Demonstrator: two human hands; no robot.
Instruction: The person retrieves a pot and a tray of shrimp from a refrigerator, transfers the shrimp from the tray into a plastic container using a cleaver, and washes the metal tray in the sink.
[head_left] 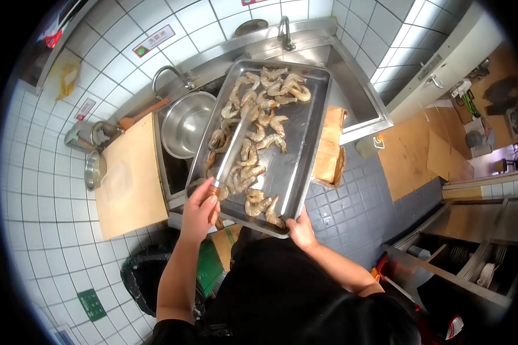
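1. Metal tray (296,144) mid-view, just in front of person; shrimp (248,172) in it, mostly 12 thru 7 o'clock side.
2. L hand (200,214) at tray's 7–8 o'clock, clamped on handle of metal tool (231,150); tool lies approx. toward 12, among shrimp.
3. R hand (300,230) clamped on tray corner, 5 o'clock.
4. Pot (190,125) just beside tray, approx. 10 o'clock; wood board (126,181) farther out, 9.
5. Tap (285,34) at 12.

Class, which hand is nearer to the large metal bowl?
Left. The left hand is below the bowl in view, holding a brown-handled tool; the right hand is farther, gripping the tray at lower right.
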